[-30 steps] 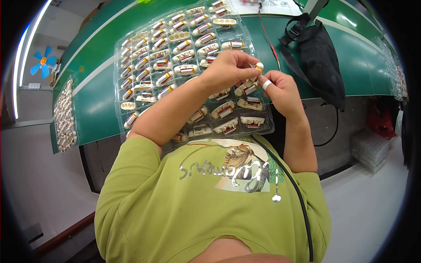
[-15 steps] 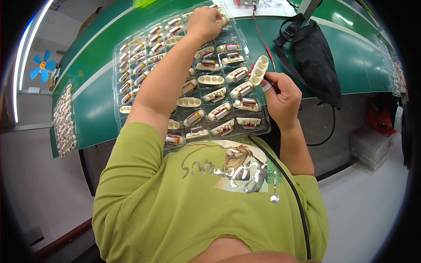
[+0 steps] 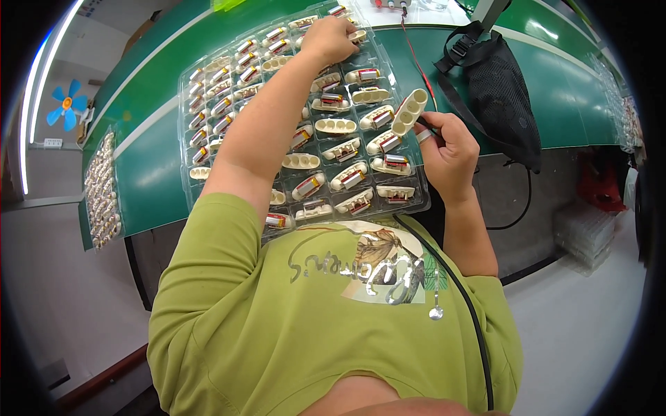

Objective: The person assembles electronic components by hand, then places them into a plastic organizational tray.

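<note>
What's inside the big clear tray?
The tray has rows of cream pieces. Many carry silver parts; some show round hollows. The left hand and forearm cover some pockets, so I can't see what's in those.

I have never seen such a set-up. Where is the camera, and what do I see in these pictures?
You see a person working with bare hands, not a machine. A wide fisheye camera on the person's head looks down, and its lens bends straight edges. On the green table lies a clear tray of small cream pieces, many with silver parts; a black mesh bag is to its right. The right hand holds up a hollowed cream piece. The left hand is at the tray's far end, its fingers at another piece; whether they hold it, I cannot tell.
</note>
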Motion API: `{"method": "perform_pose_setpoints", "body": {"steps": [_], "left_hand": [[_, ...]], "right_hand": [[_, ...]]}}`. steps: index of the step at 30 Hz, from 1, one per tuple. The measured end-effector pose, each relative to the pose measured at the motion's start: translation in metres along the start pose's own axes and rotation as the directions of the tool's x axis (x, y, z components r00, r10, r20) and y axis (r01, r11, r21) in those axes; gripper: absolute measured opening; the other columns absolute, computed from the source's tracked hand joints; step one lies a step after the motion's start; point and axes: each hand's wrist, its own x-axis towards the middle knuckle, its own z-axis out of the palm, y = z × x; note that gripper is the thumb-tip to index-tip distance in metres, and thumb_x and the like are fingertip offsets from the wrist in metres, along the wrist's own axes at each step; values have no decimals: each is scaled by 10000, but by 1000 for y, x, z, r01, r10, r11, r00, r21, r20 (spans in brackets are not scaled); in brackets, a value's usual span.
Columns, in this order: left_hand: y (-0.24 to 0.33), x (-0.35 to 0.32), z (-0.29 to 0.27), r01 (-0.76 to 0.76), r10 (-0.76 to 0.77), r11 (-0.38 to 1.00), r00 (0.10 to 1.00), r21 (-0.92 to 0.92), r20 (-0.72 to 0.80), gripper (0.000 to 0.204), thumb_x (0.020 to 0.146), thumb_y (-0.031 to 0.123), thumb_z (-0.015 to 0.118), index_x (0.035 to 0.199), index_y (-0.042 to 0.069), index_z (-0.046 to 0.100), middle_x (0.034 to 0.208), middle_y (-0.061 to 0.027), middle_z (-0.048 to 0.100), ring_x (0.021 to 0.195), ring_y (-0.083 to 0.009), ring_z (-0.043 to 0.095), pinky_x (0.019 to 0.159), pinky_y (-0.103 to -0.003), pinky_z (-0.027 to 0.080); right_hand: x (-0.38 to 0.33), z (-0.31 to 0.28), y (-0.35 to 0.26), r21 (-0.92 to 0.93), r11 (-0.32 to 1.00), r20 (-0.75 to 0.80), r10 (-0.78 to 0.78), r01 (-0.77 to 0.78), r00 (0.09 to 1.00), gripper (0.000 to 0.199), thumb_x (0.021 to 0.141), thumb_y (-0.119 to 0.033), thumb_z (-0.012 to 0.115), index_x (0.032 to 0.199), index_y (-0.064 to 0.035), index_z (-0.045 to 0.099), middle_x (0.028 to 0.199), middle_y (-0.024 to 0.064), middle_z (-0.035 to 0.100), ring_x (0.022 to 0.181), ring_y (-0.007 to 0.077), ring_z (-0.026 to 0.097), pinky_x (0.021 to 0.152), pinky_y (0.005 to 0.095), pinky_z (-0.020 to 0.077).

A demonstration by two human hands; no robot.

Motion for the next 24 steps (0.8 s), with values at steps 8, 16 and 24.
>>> {"method": "perform_pose_setpoints", "body": {"steps": [8,16,24], "left_hand": [[-8,-9,3,-77,-98,611,980,-788,-171,445,810,144,738,1186,-13,560,979,-98,652,906,-190,640,791,-317,536],[32,-94,-32,469,170,-376,883,-800,438,350,882,124,552,1193,-16,471,1080,-220,602,978,-304,639,882,-460,552],[67,-117,-31,295,243,238,904,-925,351,382,775,47,697,1136,48,571,859,-43,569,596,-51,494,503,-191,382]], "right_hand": [[1,-2,4,-38,997,-22,-74,73,997,122,745,10,710,843,-19,644,705,83,607,552,186,539,494,277,403],[1,-7,13,391,720,343,464,-574,817,185,946,-157,570,878,1,638,687,-29,559,584,19,451,537,172,343],[6,-4,13,399,630,452,497,-666,741,182,943,-136,532,834,-14,611,666,-67,497,607,8,400,540,177,314]]}}
